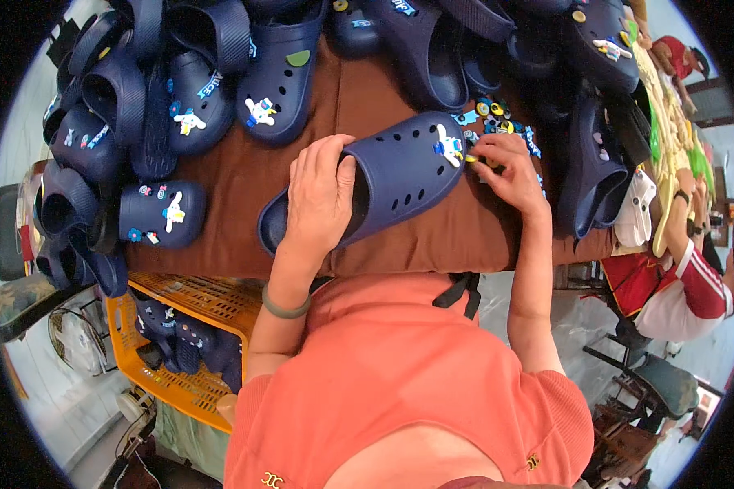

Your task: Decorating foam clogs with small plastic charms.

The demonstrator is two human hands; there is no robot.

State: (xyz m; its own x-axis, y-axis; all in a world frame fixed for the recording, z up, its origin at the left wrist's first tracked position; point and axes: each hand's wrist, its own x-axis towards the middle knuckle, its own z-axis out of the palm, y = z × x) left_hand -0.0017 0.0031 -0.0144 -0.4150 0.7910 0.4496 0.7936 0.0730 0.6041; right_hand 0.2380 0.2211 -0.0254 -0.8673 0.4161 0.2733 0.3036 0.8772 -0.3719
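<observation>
A navy blue clog (387, 183) lies aslant on the brown cloth in front of me, its toe pointing up and right. My left hand (318, 191) is closed round the clog's side at the foot opening, thumb inside. A white dog-like shoe charm (448, 145) sits on the toe among the holes. My right hand (512, 173) is beside the toe, its fingertips pinched on a small yellowish shoe charm (470, 159), partly hidden by the fingers. Just beyond that hand is a heap of loose shoe charms (501, 124) in blue, yellow and white.
Navy clogs with charms (192, 106) crowd the table's far and left sides; more navy clogs (591, 171) stand at right. Below left, an orange crate (175, 399) holds clogs. A co-worker's arm (693, 228) reaches in at far right, near a white clog (634, 210).
</observation>
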